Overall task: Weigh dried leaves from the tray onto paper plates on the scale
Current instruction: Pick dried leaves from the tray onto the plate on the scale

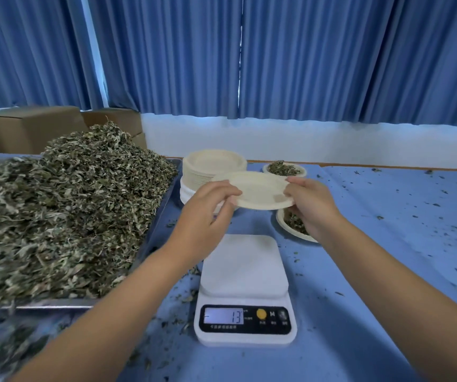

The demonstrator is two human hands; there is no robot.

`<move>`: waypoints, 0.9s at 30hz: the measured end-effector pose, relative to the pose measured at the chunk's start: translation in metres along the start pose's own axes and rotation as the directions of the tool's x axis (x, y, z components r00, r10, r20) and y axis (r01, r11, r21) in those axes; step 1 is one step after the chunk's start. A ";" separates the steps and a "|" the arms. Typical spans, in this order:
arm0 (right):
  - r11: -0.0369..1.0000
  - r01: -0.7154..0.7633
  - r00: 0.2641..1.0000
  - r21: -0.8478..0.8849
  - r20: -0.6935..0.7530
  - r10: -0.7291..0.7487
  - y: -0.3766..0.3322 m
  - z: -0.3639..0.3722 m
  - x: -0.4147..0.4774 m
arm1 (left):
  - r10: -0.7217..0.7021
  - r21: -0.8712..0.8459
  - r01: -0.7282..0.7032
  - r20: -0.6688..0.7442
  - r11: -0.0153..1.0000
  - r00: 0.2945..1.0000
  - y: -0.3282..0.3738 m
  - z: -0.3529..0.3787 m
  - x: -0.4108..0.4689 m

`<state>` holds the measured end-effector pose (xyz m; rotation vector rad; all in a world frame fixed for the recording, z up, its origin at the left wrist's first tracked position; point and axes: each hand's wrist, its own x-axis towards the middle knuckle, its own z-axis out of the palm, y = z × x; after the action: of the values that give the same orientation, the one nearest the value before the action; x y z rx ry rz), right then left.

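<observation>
Head view: pinches an empty paper plate (259, 190) at its left rim with the left hand (208, 206), thumb on top and fingers curled beneath, and grips the right rim with the right hand (311, 208). Holds it roughly level in the air over the blue table (387, 244), beyond the white scale (245, 274) and clear of it. Reads 13 on the lit display (224, 316) (platform bare). To the left, on a metal tray (56, 306), a heaped mound of dried leaves (64, 210). Just behind the held plate, a tall stack of plates (210, 166); at the back right, a filled plate (283, 169) of leaves; under the right hand, partly hidden, a second filled plate (290, 224). Scattered over the table, leaf crumbs (380, 217). Behind, cardboard boxes (28, 128) and blue curtains (304, 64).
</observation>
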<state>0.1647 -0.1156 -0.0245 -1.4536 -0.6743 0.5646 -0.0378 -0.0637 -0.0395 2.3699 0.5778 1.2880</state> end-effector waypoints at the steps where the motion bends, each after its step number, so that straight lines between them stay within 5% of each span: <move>1: 1.000 -0.003 1.000 0.001 0.004 0.003 0.004 -0.002 -0.007 | -0.069 -0.070 0.065 -0.059 0.995 0.996 -0.001 0.004 -0.008; 6: 0.994 -0.007 1.000 -0.113 0.005 0.008 0.025 -0.004 -0.037 | -0.507 -0.340 0.448 -0.106 0.827 0.855 -0.007 0.013 -0.035; 9: 0.987 0.038 0.999 -0.158 0.008 -0.037 0.034 -0.002 -0.048 | -0.627 -0.459 0.533 -0.070 0.711 0.776 -0.005 0.011 -0.042; 15: 0.966 0.089 0.996 -0.245 0.044 -0.080 0.040 0.000 -0.059 | -0.730 -0.508 0.601 -0.085 0.617 0.678 -0.007 0.005 -0.056; 27: 0.928 0.126 0.989 -0.350 0.116 -0.090 0.041 -0.010 -0.060 | -0.798 -0.528 0.677 -0.003 0.513 0.602 -0.011 0.008 -0.058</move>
<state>0.1316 -0.1633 -0.0697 -1.7213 -0.9673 0.4433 -0.0616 -0.0857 -0.0893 1.2699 1.0679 1.1108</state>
